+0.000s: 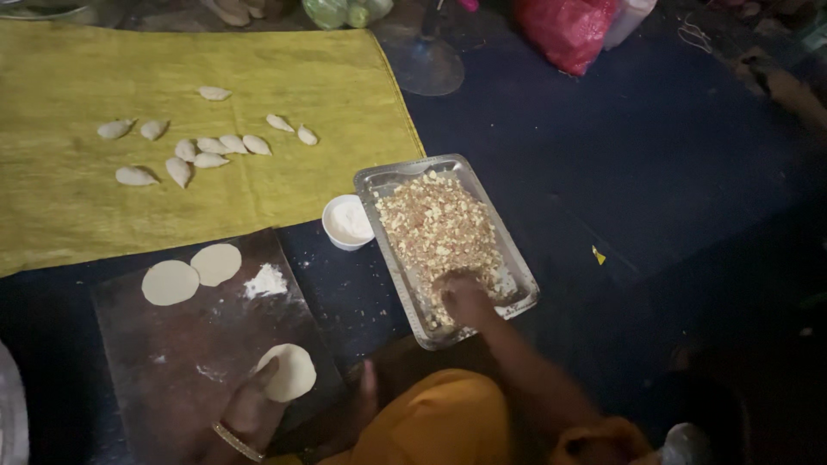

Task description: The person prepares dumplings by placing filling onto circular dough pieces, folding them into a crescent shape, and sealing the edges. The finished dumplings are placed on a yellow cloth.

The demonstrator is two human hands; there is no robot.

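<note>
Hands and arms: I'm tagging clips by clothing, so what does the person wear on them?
Both forearms are bare, no sleeves or gloves. The left hand has a thin gold-coloured bangle at the wrist. The right hand shows nothing worn, though it is blurred.

Bowl (pixel 347 221) sits between board (pixel 185 362) and tray (pixel 388 185) (cloth (pixel 345 103) behind).

You see a big yellow cloth (pixel 258 60) at the top left. Little folded dumplings (pixel 209 146) lie on the yellow cloth in a loose bunch. Just below the cloth's right corner sits a small white bowl (pixel 347 221) with white stuff in it. To the right of the cloth stands a clear glass base (pixel 425 65). Farther right of the cloth sits a red bag (pixel 567 30).
</note>
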